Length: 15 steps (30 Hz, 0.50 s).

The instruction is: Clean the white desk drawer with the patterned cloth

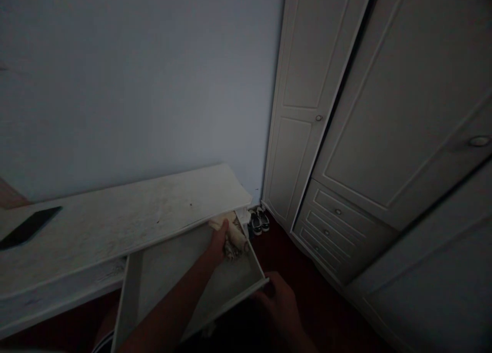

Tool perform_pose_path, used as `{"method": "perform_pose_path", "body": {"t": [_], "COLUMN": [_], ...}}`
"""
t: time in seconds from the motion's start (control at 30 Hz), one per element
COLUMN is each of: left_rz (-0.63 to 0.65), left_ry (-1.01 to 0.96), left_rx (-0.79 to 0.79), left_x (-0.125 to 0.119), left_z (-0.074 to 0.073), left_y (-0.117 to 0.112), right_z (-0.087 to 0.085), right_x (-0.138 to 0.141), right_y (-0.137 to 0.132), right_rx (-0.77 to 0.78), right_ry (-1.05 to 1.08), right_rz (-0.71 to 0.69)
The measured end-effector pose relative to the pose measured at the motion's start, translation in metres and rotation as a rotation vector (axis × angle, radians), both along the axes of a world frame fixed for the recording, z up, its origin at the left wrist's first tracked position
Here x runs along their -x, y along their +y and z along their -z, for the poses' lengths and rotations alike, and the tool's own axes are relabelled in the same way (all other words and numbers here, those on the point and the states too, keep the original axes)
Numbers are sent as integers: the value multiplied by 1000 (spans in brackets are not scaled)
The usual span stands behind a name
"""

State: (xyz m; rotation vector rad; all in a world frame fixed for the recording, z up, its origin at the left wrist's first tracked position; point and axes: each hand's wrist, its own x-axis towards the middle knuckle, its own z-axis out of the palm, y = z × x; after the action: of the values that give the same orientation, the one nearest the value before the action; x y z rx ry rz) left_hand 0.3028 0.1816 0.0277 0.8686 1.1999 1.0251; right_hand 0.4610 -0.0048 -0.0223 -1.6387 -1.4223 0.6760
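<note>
A white drawer (161, 276) stands pulled out from under a white desk (115, 220). My left hand (218, 243) reaches into the drawer's far right corner and rests on a rolled pale cloth (232, 232) with a patterned piece beside it; its fingers curl over the roll. My right hand (279, 299) grips the drawer's front right corner, fingers closed round the edge. The light is dim.
A dark flat phone-like object (28, 227) lies on the desk at the left. A white wardrobe (346, 138) with small drawers (326, 230) stands to the right. A pair of shoes (259, 221) sits on the dark red floor by the wall.
</note>
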Motion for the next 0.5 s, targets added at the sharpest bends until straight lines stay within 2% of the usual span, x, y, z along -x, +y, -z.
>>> {"method": "perform_pose_path", "body": {"t": [0.13,0.23,0.3,0.43,0.5], "left_rz": [51,174,348,801,888], "left_ry": [196,372,519,857,914], "left_rx": [-225,-433,-561,-811,-860], "left_x": [-5,-17,-24,-30,-30], "left_z": [-5,-15,-22,-32,-36], "left_y": [-32,-51,-63,-87,-96], "right_z": [2,-1,-2,8,19], "right_x": [0,0,0,0,3], "right_y": [0,-1,0,-2,-4], "right_rx": [8,-3,-16,12,30], "right_ry": [22,16,5,-22,-10], "right_rz": [-4,-10,-5,56,76]}}
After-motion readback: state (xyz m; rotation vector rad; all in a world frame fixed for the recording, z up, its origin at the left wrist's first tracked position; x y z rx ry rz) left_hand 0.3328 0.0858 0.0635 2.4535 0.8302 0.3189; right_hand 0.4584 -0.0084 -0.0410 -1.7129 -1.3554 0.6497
